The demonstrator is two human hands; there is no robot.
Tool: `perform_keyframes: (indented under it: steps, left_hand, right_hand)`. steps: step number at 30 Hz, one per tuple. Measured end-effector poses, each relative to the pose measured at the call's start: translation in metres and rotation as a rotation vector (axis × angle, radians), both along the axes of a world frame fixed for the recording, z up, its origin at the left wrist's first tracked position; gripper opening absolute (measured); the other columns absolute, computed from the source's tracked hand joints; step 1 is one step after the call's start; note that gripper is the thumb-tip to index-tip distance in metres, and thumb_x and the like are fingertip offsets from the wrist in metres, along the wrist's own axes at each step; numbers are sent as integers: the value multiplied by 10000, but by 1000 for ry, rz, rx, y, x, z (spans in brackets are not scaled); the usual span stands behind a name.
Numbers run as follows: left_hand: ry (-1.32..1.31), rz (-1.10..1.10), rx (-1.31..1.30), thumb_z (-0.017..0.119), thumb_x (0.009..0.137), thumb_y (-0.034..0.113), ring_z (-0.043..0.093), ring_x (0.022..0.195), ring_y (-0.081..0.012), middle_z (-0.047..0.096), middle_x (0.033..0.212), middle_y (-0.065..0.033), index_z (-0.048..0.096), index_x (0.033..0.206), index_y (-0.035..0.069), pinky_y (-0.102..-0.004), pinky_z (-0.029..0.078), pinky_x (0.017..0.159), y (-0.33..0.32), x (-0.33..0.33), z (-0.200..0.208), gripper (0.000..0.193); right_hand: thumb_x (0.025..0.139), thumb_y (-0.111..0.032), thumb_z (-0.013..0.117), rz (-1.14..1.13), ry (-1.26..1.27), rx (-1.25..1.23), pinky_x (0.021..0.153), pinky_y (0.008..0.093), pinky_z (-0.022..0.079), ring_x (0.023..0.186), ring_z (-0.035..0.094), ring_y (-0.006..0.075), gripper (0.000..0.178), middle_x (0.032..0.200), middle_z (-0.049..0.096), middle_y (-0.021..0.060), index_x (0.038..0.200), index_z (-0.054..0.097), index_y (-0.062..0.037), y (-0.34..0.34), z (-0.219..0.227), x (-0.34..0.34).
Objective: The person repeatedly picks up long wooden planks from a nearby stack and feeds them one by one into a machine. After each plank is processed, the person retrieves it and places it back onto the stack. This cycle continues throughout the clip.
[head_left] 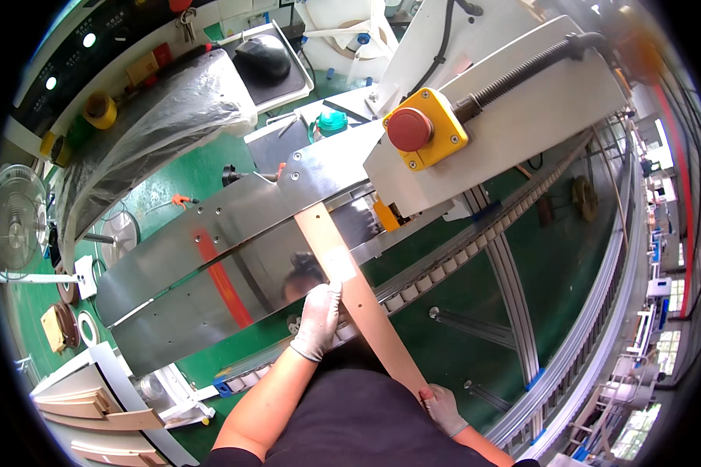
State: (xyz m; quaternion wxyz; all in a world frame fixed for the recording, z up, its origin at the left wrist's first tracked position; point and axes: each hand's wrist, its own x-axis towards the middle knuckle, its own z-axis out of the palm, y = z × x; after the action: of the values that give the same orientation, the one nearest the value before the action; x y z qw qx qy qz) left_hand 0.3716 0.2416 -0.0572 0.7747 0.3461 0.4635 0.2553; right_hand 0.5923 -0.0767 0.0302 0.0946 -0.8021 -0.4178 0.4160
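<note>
A long, flat tan board (pixel 366 307) slants across the middle, with small dark holes and a white patch on its face. Its far end meets the steel bed of a machine (pixel 179 311), beside an opening with an orange part (pixel 385 216). My left hand (pixel 319 321), in a pale glove, grips the board's left edge at mid-length, thumb uppermost and fingers mostly hidden beneath. Down at the near end, my gloved right hand (pixel 444 409) is closed around the board's right edge.
A red stop button (pixel 410 129) on a yellow box sits on the machine's white cover (pixel 514 101). A roller track (pixel 436 274) runs beneath the board. Plastic sheeting (pixel 156 132) and a mouse (pixel 262 57) lie at the back left. Board strips (pixel 93 409) are stacked at lower left.
</note>
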Motion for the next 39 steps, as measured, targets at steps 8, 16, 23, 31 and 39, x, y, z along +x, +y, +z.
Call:
perform_keyframes:
  steps: [8,16,23,31,39]
  left_hand:
    - [-93,72,-161,549,1122,478,719,853,-176,706,966,-92,627,1076,3,-335,612,759,17,45,33,483]
    - [39,4,127,477,1162,393,688,779,-286,680,895,-200,640,953,-67,-409,539,723,30,111,17,531]
    - [144,58,247,468,1173,340,633,1130,-225,709,1188,-150,655,1243,-75,-346,477,1013,48,189,44,461]
    - [-197,101,-307,516,1142,456,684,1108,-179,711,1188,-107,638,1280,-48,-354,557,1005,72,281,86,537]
    - [-113,28,-292,448,1164,384,695,1131,-275,665,1266,-156,587,1356,-21,-437,602,972,91,383,70,470]
  right_hand:
    - [1104,-568,439,-1,8,38,690,517,466,786,604,499,674,800,590,258,831,610,25,16,5,42]
    - [1101,-523,481,-84,26,50,693,498,471,760,598,484,627,796,604,255,855,635,33,31,8,97]
    - [1057,-480,560,-66,-43,3,729,519,540,886,699,483,527,885,705,265,919,732,-1,40,8,173]
    - [1014,-410,584,-164,-47,-48,722,542,534,858,711,494,449,860,688,301,927,736,3,55,4,263]
    - [991,-400,611,-315,-10,31,844,495,557,970,715,469,446,954,748,272,972,744,25,74,13,355]
